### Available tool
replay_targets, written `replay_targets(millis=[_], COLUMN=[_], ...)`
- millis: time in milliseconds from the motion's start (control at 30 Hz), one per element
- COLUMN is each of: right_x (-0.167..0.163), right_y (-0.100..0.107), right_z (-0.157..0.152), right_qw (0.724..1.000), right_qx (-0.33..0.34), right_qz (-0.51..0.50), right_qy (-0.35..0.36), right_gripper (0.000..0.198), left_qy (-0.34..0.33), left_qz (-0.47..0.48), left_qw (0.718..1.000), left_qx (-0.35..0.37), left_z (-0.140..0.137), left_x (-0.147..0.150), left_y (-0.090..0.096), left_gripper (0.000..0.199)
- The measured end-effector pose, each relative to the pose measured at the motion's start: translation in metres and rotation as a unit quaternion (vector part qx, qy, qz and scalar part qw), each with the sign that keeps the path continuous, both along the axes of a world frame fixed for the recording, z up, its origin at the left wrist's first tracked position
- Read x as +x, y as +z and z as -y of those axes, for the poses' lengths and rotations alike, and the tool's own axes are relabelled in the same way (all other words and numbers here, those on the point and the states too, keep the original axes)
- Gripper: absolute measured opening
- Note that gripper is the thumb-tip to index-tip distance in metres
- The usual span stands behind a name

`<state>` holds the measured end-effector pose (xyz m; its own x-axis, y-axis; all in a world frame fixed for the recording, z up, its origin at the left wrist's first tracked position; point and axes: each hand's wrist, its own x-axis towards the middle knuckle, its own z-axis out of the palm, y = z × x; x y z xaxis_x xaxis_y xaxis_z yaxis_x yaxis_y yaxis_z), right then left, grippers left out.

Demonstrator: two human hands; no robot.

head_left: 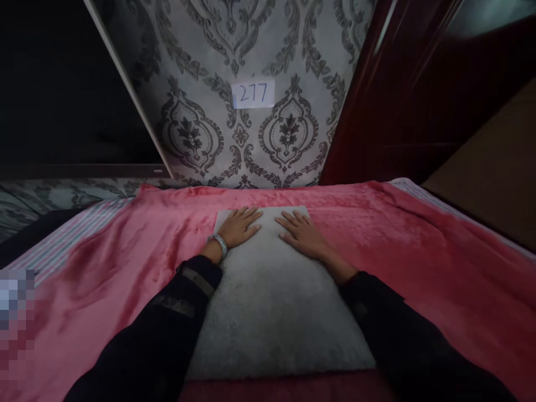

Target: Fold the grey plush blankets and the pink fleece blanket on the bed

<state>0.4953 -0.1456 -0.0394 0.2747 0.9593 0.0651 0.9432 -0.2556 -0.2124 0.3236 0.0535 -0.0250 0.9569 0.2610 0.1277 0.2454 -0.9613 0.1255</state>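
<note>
A light grey, soft-looking rectangular cloth or mat (278, 312) lies flat in front of me; I cannot tell which of the two it is. On its far left corner rests my left hand (239, 228), palm down with the fingers stretched out. A bracelet circles that wrist. My right hand (302, 233) lies palm down near the far right corner, its fingers spread. A strip of the grey surface shows between the two hands. Neither hand grips anything. Dark sleeves cover both forearms.
A pink-red plush blanket (419, 279) spreads beneath, over a striped sheet (79, 231). Behind stands a patterned wall with a paper (253, 94) marked 277. A dark screen (75, 89) is at left, dark red glossy furniture (397, 106) at right.
</note>
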Motion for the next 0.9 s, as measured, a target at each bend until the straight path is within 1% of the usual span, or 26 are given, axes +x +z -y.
replay_targets(millis=[167,267,333,367,467,533,567,600,633,700,733,767,800,833,900], right_x=[0.002,0.006,0.009,0.01,0.009,0.0,-0.008,-0.018,-0.03,-0.057,-0.069,-0.079,-0.086,-0.091,-0.091], right_y=[-0.006,-0.009,-0.01,-0.009,0.001,0.01,0.014,0.017,0.018,0.017,0.014,0.011,0.008,0.005,0.001], right_z=[0.004,0.004,0.003,0.002,0.004,0.011,0.017,0.025,0.033,0.049,0.057,0.063,0.068,0.072,0.075], right_qw=[0.999,0.998,0.998,0.998,0.997,0.995,0.994,0.994,0.996,0.999,0.999,1.0,1.0,1.0,0.999], right_qx=[0.0,-0.003,-0.007,-0.01,-0.03,-0.052,-0.059,-0.058,-0.052,-0.031,-0.024,-0.02,-0.018,-0.017,-0.017], right_qz=[-0.005,-0.01,-0.014,-0.015,-0.024,-0.036,-0.037,-0.032,-0.022,0.001,0.01,0.016,0.02,0.024,0.031], right_qy=[-0.035,-0.063,-0.067,-0.066,-0.067,-0.079,-0.083,-0.082,-0.074,-0.038,-0.021,-0.009,-0.003,-0.001,0.003], right_gripper=[0.067,0.067,0.067,0.067,0.065,0.065,0.066,0.068,0.071,0.074,0.076,0.076,0.076,0.075,0.072], left_qy=[0.121,0.172,0.182,0.177,0.164,0.192,0.204,0.201,0.176,0.073,0.021,-0.015,-0.033,-0.037,-0.031], left_qz=[-0.016,-0.018,-0.025,-0.035,-0.08,-0.093,-0.088,-0.077,-0.065,-0.045,-0.036,-0.032,-0.029,-0.028,-0.026], left_qw=[0.992,0.985,0.983,0.983,0.983,0.977,0.975,0.976,0.982,0.996,0.999,0.999,0.999,0.999,0.999], left_qx=[0.025,0.028,0.019,0.011,-0.017,-0.016,-0.007,0.005,0.017,0.029,0.029,0.026,0.022,0.02,0.019], left_z=[-0.002,-0.005,-0.009,-0.012,-0.018,-0.011,-0.002,0.01,0.026,0.06,0.077,0.091,0.103,0.11,0.116], left_x=[-0.002,-0.005,-0.006,-0.007,-0.016,-0.026,-0.033,-0.039,-0.046,-0.06,-0.065,-0.07,-0.073,-0.076,-0.077], left_y=[-0.003,-0.005,-0.003,0.0,0.012,0.021,0.023,0.024,0.023,0.017,0.013,0.008,0.005,0.002,-0.001], left_gripper=[0.064,0.067,0.068,0.067,0.062,0.062,0.063,0.065,0.066,0.066,0.066,0.066,0.066,0.066,0.066])
